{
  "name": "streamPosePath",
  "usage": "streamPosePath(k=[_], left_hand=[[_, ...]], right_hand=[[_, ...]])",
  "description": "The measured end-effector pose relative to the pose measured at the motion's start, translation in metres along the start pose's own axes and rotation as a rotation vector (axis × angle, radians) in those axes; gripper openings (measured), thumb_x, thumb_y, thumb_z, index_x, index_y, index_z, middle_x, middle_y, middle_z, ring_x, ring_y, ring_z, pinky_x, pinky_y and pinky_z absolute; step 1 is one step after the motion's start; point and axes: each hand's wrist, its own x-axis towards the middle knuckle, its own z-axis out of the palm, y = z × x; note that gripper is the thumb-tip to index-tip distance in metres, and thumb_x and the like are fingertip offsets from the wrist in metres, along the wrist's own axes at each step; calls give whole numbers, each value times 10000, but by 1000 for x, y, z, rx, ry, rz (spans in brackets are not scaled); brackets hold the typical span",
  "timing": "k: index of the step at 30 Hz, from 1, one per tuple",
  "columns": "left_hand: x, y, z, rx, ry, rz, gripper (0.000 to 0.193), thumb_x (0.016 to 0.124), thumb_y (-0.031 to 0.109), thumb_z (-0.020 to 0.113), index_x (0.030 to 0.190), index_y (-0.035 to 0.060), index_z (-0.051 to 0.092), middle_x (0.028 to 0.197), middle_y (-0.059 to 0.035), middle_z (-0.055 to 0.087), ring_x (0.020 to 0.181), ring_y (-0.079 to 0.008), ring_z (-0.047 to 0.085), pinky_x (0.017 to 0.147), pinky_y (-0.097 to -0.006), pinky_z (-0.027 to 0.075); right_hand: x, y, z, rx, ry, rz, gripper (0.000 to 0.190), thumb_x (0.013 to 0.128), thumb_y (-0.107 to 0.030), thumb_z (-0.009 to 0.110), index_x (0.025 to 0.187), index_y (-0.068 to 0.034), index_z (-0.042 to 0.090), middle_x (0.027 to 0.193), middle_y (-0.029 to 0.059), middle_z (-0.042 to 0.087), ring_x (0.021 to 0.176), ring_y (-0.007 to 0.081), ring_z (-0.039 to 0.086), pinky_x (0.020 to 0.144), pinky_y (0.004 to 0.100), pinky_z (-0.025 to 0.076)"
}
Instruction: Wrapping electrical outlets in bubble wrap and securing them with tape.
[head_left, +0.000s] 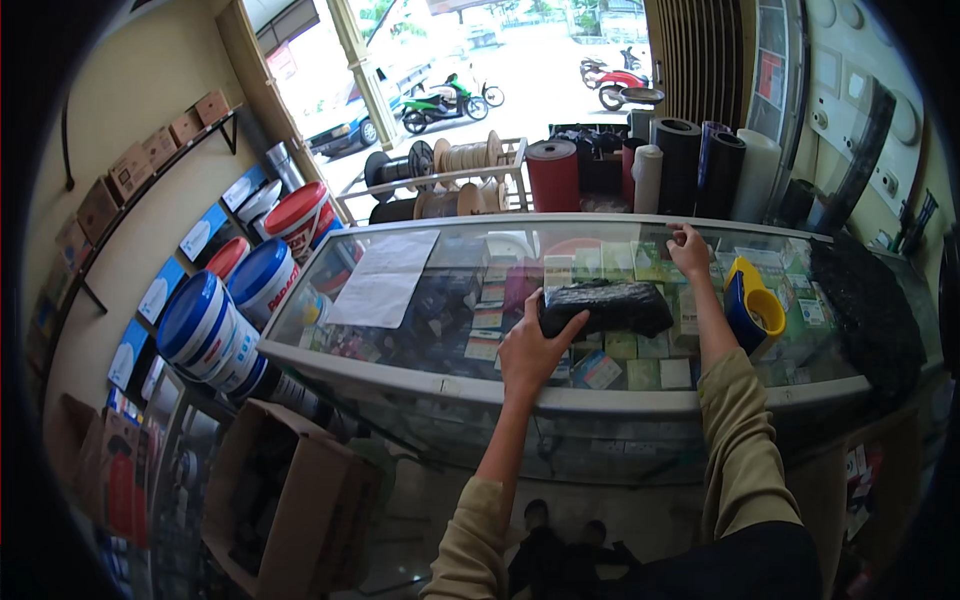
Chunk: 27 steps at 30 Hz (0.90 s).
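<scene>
A package wrapped in glossy black plastic (607, 307) lies on the glass top of a display counter (450, 384). My left hand (531, 346) grips its left end, thumb on the near side and fingers around the far side. My right hand (688, 251) is raised near the counter's far edge, apart from the package, with its fingers partly curled; whether anything thin is held there cannot be made out. Beside my right forearm stands a yellow and blue tape dispenser (750, 307). A heap of black plastic (866, 322) covers the counter's right end.
A white paper sheet (384, 277) lies on the glass at left. Small boxes (619, 345) show through the glass. Paint buckets (206, 322) and an open cardboard box (300, 495) stand left. Cable spools (465, 157) and upright rolls (553, 176) line the counter's far side.
</scene>
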Motion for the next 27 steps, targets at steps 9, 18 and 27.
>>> streamPosePath(k=[9, 18, 27], left_hand=[[-4, -9, 1, -100, -12, 37, 915, 714, 639, 630, 1393, 99, 339, 1040, -231, 632, 978, -369, 618, 844, -408, 466], [-13, -32, -1, -527, -40, 147, 981, 700, 487, 741, 1410, -2, 272, 1172, -226, 560, 1072, -274, 572, 905, -335, 442], [-16, -38, -12, -1316, -56, -76, 489, 891, 284, 619, 1236, 42, 370, 1081, -92, 548, 1005, -121, 544, 809, -248, 468]], right_hand=[[-99, -78, -34, 87, -502, 64, 716, 865, -630, 440, 915, 55, 644, 916, 262, 636, 897, 360, 620, 819, 377, 460], [-135, -112, -51, 295, -471, -47, 562, 875, -560, 493, 967, -9, 555, 818, 195, 617, 778, 301, 613, 769, 348, 446], [-156, -151, -30, 787, -453, 180, 366, 888, -460, 546, 859, -95, 547, 720, 3, 491, 672, 93, 462, 654, 231, 386]])
